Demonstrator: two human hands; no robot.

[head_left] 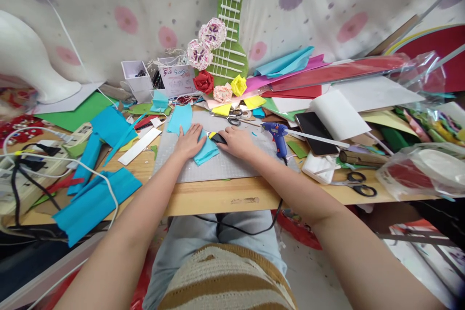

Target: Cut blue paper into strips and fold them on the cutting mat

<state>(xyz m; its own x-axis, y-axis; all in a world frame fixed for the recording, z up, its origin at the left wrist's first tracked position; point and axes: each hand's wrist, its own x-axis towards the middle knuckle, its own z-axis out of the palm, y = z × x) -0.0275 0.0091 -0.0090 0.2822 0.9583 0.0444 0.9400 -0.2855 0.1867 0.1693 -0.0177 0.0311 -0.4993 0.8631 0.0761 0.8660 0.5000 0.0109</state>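
A folded piece of light blue paper (206, 152) lies on a grey cutting mat (232, 162) at the middle of the wooden table. My left hand (189, 142) lies flat on the paper's left part, fingers stretched out. My right hand (237, 141) is closed round a black and yellow utility knife (216, 137), whose tip rests at the paper's upper right edge. Another light blue sheet (180, 117) lies just beyond the left hand.
A blue glue gun (276, 135), a phone (314, 132) and black scissors (355, 183) lie to the right. Blue paper strips (95, 201) and a power strip with cables (25, 169) fill the left. Paper flowers (204, 81) and coloured sheets are stacked at the back.
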